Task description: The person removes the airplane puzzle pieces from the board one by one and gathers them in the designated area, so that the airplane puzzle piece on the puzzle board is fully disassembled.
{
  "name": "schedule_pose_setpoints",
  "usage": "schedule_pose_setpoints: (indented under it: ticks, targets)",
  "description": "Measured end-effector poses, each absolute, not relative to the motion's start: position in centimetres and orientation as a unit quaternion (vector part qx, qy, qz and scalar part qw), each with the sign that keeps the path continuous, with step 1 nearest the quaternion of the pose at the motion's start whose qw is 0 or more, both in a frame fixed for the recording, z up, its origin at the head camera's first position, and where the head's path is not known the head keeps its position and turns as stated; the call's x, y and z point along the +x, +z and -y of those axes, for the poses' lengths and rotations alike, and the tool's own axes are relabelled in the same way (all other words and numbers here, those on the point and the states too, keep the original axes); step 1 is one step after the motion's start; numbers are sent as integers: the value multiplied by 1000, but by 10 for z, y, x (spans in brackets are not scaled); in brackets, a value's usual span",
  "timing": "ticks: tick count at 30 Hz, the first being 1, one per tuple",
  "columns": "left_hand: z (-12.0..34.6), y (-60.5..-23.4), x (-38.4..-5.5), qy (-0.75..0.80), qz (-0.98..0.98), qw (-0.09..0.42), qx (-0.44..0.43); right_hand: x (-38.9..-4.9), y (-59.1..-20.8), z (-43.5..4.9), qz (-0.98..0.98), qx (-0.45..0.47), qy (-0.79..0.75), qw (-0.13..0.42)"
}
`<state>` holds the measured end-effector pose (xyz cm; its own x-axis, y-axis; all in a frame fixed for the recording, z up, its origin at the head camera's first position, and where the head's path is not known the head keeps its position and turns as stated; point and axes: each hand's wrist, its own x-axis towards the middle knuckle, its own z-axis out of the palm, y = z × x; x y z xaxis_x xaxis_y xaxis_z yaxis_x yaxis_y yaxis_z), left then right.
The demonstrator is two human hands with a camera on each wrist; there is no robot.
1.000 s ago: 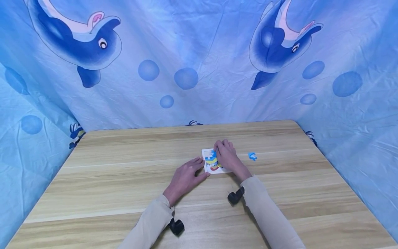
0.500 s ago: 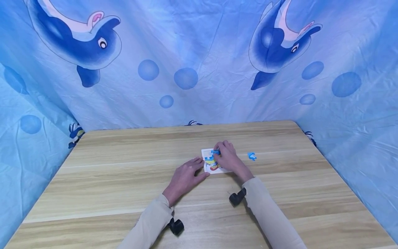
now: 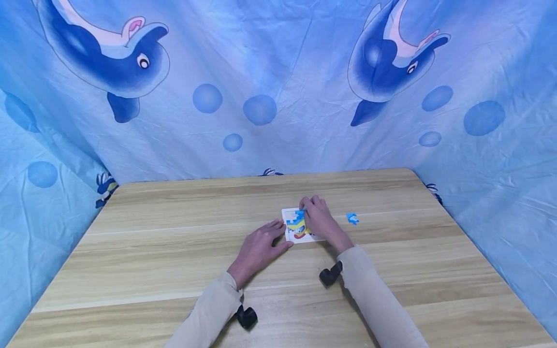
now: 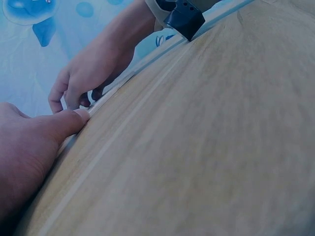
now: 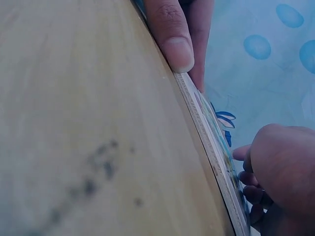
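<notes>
A small white-framed jigsaw puzzle (image 3: 300,227) lies on the table, with a yellow, red and blue picture and a pale unfilled patch near its upper left. My left hand (image 3: 259,245) rests along its left side; the thumb (image 5: 178,54) presses the near corner with little bend. Over the upper right part of the board, my right hand (image 3: 319,217) has curled fingers and pinches a blue puzzle piece (image 3: 300,213), mostly covered by the fingertips. In the left wrist view the right hand (image 4: 98,69) reaches down to the board. A loose blue-and-white puzzle piece (image 3: 352,219) lies to its right.
The wooden table (image 3: 174,270) extends around the board on every side. Behind it hangs a blue curtain (image 3: 278,58) printed with dolphins and bubbles. Black wrist cameras (image 3: 246,318) are strapped on both sleeves.
My right hand shifts slightly at the board's top, fingers tipping toward the puzzle and back, uncovering more yellow picture. The left hand and the loose piece stay put.
</notes>
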<state>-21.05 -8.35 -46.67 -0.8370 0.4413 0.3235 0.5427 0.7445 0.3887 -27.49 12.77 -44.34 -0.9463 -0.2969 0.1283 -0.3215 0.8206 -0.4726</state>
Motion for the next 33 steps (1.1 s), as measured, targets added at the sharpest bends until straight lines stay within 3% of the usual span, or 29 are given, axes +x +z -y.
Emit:
schedule_pose_setpoints:
  ticks: [33]
  targets:
    - [83, -469, -212, -244, 930, 98, -256, -270, -442, -135, 936, 144, 322, 12]
